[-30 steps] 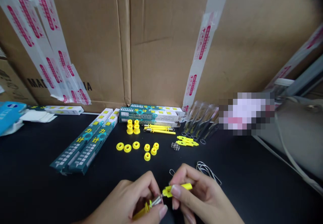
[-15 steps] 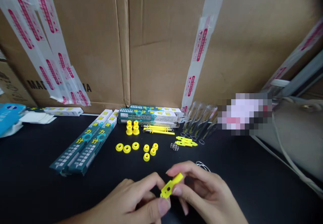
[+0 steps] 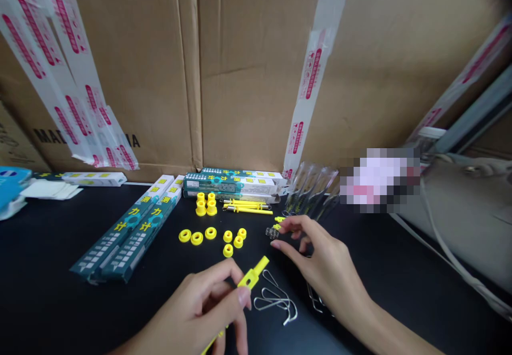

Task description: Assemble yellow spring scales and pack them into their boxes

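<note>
My left hand point(image 3: 212, 301) pinches a yellow plastic piece point(image 3: 252, 277) between thumb and forefinger; it has a slotted body and a narrower stem pointing up right. More yellow point(image 3: 214, 341) shows below the palm, and whether it belongs to the same piece I cannot tell. Over a small cluster of shiny metal rings or coils point(image 3: 272, 232), my right hand point(image 3: 316, 248) has its thumb and forefinger apart at the cluster's right side. Its fingers partly cover flat yellow pieces point(image 3: 279, 219). Bent metal wire hooks point(image 3: 276, 301) lie between the hands, others partly under my right wrist.
Yellow rings point(image 3: 196, 238), small collars point(image 3: 228, 250) and taller flanged caps point(image 3: 206, 207) sit mid-table. Behind them are yellow rods point(image 3: 248, 206) and printed boxes point(image 3: 236, 185). Two long boxes point(image 3: 132, 222) lie left, clear tubes point(image 3: 310, 184) right. A large carton point(image 3: 248, 78) stands behind.
My right hand has let go of the yellow piece and moved up and away to the metal cluster. My left hand keeps the piece, now slightly left, and the wire hooks are uncovered.
</note>
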Demonstrator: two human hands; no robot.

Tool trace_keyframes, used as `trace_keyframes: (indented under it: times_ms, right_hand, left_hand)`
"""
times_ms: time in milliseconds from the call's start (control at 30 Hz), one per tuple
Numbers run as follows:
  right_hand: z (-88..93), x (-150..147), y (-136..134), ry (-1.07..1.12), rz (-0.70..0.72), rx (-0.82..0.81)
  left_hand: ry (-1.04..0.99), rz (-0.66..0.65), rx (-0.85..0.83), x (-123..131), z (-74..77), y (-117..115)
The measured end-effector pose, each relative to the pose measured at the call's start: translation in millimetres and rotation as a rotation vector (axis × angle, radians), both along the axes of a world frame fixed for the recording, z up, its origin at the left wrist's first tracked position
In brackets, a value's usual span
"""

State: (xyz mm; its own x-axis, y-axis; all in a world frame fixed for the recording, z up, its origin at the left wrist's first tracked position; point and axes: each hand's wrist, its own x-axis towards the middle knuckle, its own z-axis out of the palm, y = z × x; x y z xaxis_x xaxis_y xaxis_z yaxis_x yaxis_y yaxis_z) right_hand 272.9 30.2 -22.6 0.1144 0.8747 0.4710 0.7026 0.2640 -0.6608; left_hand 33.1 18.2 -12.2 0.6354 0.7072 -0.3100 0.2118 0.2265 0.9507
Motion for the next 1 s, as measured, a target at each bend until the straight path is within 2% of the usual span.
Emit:
trace_keyframes:
  times_ms: [200,367,567,733,800,933,1000]
  right_hand:
    - [-6.8,-1,5,-0.028,-0.034,-0.048]
    - [-0.1,-2,3,0.005,-0.001,-0.048]
    - [5.6,-5,-1,0.093,0.068,-0.038]
    - [14.0,-5,-12,0.173,0.098,-0.031]
    - [17.9,-8,-20,0.269,0.159,-0.042]
    - [19.5,-18,-35,0.721,0.361,-0.213]
    - [17.5,-22,-39,0.840,0.408,-0.269]
  left_hand:
    - [0.058,-0.044,0.053,-2,3.8,0]
    - [0.065,-0.058,0.047,-2,7.7,-1]
    - [0.098,-0.066,0.116,-2,8.4,0]
    - [0.126,-0.065,0.131,-1,9.3,0]
    - [0.124,-0.048,0.121,0,10.3,-1]
    - [0.128,-0.002,0.101,2,12.8,-2]
    - [0.132,-0.005,0.109,1,13.5,-2]
